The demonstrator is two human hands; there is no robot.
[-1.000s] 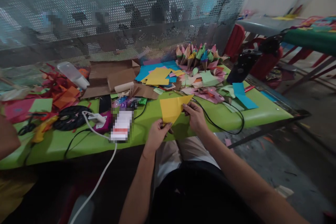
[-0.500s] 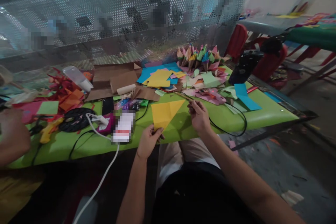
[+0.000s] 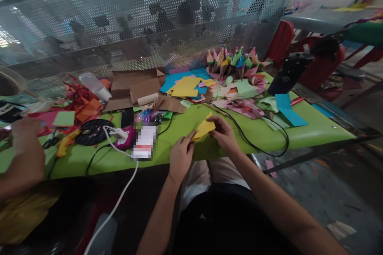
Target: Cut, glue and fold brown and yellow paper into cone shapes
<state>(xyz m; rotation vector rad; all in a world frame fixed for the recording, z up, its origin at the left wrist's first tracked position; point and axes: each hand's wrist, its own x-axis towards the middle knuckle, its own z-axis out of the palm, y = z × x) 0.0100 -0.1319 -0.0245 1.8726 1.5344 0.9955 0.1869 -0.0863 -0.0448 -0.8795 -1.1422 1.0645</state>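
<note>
A piece of yellow paper, folded into a narrower shape than a full sheet, is held between my two hands just above the front of the green-covered table. My left hand grips its lower left end, thumb and fingers closed at the edge. With fingertips pinched, my right hand holds the paper's right side. Parts of the paper are hidden behind my fingers. Left of my left hand lies a phone with a blurred screen.
Paper cones stand at the back right, behind loose coloured paper. A black cable loops on the right. Brown cardboard, a yellow glue gun and a purple power socket sit leftward. Another person's arm reaches in from the left.
The yellow paper was spread flatter, held only by my left hand; now it is folded smaller and my right hand holds it too. My left hand moved right and up. The view shifted slightly.
</note>
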